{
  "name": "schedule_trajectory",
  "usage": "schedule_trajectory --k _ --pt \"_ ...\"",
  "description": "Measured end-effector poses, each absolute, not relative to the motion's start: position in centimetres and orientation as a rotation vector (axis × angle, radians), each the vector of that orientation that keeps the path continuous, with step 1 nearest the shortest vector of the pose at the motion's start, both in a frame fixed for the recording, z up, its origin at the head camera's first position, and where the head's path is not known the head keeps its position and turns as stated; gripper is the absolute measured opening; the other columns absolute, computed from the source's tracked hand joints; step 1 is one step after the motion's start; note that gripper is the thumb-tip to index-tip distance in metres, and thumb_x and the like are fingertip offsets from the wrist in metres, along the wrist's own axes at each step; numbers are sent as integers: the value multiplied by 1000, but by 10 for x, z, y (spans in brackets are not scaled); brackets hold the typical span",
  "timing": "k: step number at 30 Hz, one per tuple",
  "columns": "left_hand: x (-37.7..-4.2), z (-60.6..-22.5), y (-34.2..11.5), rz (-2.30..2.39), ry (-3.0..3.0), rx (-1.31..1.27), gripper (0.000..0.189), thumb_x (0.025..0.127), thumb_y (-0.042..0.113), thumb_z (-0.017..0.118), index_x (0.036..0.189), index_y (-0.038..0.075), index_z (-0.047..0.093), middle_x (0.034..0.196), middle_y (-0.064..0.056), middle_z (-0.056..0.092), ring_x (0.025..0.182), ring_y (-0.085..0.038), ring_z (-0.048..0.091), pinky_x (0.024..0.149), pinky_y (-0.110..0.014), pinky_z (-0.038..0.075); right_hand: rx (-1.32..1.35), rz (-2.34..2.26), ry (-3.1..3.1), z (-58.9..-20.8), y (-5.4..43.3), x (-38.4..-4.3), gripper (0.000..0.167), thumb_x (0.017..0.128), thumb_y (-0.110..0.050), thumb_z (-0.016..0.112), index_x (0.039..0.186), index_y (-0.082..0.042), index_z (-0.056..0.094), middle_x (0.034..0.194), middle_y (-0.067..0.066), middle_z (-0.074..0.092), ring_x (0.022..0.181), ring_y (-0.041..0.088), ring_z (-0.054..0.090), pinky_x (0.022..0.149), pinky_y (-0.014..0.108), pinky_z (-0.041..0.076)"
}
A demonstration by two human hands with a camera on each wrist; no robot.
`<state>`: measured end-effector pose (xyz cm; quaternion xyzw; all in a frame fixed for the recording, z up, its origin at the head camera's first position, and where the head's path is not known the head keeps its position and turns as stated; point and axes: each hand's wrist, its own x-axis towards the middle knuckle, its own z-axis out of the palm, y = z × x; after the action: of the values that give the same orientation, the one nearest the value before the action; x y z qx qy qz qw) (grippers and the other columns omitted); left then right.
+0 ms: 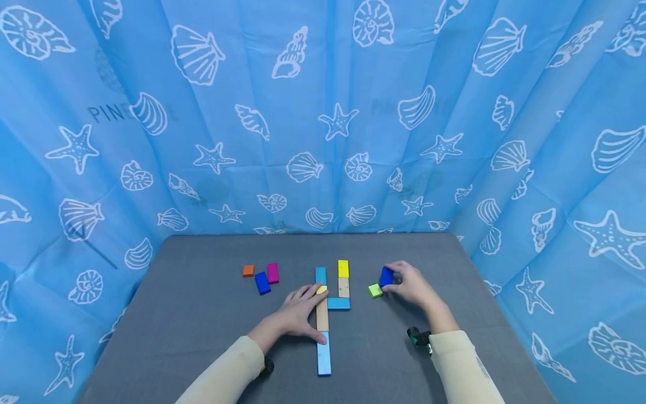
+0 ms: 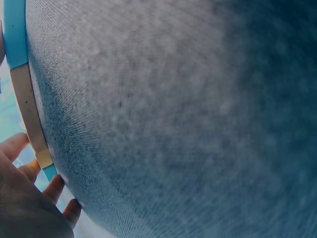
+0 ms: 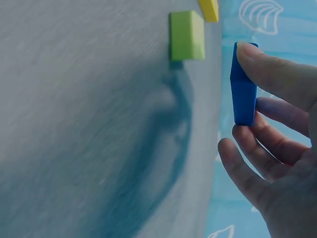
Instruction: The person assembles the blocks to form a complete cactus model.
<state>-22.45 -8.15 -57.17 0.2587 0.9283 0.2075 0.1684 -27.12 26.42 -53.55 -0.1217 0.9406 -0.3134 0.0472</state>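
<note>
Light-blue block [image 1: 324,359] forms the near end of a block column [image 1: 322,317] at lower centre, long axis running away from the person. Spread fingers of the left hand [image 1: 298,314] rest along it, gripping nothing. Past them, a teal block [image 1: 338,303] juts crosswise to the right. Well right of the column, thumb and fingertips of the right hand [image 1: 411,289] pinch a dark-blue block [image 1: 386,276], apparently raised, beside a lime block [image 1: 375,290]. A yellow block [image 1: 343,268] lies farther off; orange [image 1: 248,271] and magenta [image 1: 273,272] blocks lie left of centre. Beneath is a grey, woven-looking table [image 1: 383,359]; beyond, a blue seashell curtain [image 1: 313,84] fills the upper frame.
</note>
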Motion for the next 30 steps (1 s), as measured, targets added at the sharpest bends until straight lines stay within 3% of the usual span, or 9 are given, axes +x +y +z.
schedule_trajectory --k 12,30 --pt "-227 -575 -83 581 2638 740 116 68 77 76 161 31 24 171 2 10 154 -34 15 119 -64 17 -413 -952 2888 -521 229 -291 63 88 -23 81 142 -2 56 136 20 56 120 41 58 98 56 50" --pt "-228 -579 -82 562 2652 715 117 65 81 73 161 35 25 171 4 11 154 -33 16 119 -63 17 -428 -1064 2833 -526 197 -320 64 88 -22 81 142 1 55 138 22 55 122 42 58 97 53 52"
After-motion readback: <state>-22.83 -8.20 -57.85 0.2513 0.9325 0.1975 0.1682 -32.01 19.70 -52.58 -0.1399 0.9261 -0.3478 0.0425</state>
